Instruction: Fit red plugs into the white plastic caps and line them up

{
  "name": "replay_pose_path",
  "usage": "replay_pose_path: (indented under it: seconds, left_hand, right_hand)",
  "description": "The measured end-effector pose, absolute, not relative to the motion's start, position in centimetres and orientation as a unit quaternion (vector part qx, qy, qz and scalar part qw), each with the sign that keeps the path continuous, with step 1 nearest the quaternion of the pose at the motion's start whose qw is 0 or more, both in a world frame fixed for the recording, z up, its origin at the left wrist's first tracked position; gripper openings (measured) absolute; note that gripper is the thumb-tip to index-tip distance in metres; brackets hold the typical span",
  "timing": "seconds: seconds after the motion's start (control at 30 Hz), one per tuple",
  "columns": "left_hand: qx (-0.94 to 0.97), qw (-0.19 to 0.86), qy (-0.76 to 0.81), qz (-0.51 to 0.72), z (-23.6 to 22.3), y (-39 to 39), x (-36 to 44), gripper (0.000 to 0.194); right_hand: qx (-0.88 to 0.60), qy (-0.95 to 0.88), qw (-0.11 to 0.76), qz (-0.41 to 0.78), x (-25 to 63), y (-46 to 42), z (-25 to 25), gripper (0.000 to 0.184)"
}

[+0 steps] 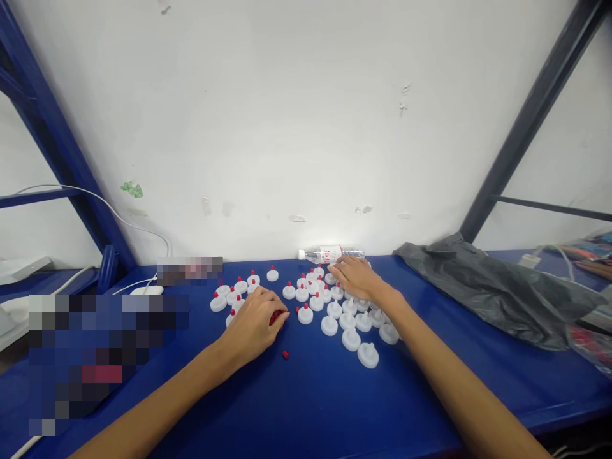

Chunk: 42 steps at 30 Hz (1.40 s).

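My left hand (pixel 258 322) is curled over a small heap of red caps (pixel 276 317), with thumb and fingers bent round them. One loose red cap (pixel 285 354) lies in front of it. My right hand (pixel 356 278) reaches to the back of a cluster of round white lids, its fingers bent down among them; what its fingertips grip is hidden. Several lids, such as one white lid (pixel 305 315) between the hands, carry a red cap on the nozzle. Nearer my right forearm, bare-nozzled lids stand, among them a front white lid (pixel 368 356). More red-tipped lids (pixel 218 302) surround my left hand.
A clear plastic bottle (pixel 329 254) lies against the white wall behind the lids. A dark grey plastic bag (pixel 488 287) is spread on the right of the blue table (pixel 306 408). Blue and dark frame posts rise at both sides; white cables run at the left.
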State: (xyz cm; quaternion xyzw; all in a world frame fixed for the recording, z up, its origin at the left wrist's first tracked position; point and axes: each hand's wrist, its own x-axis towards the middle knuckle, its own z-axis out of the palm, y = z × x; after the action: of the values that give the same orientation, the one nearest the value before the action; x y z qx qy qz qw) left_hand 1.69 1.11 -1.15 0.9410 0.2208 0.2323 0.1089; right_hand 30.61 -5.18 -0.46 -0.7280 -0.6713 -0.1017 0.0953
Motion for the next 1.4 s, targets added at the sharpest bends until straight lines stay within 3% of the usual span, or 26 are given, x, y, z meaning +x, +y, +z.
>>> replay_pose_path:
  seconds: [0.27,0.63,1.0,1.4]
  left_hand:
    - [0.941,0.072,0.213,0.254,-0.9,0.3,1.7,0.02]
    - [0.945,0.097,0.208,0.233,-1.2,0.3,1.8,0.009]
    - [0.897,0.056,0.201,0.39,-0.6,1.0,1.7,0.013]
    - [0.891,0.052,0.204,0.402,-0.5,0.9,1.4,0.016]
  right_hand:
    - [-0.703,-0.67,0.157,-0.179,28.7,-6.2,2.3,0.046]
    - [-0.578,-0.758,0.24,-0.184,24.7,-6.6,2.6,0.021]
    - [-0.514,-0.805,0.255,-0.155,21.6,-7.3,2.3,0.036]
    - [-0.541,-0.774,0.323,-0.068,21.0,-7.5,2.4,0.035]
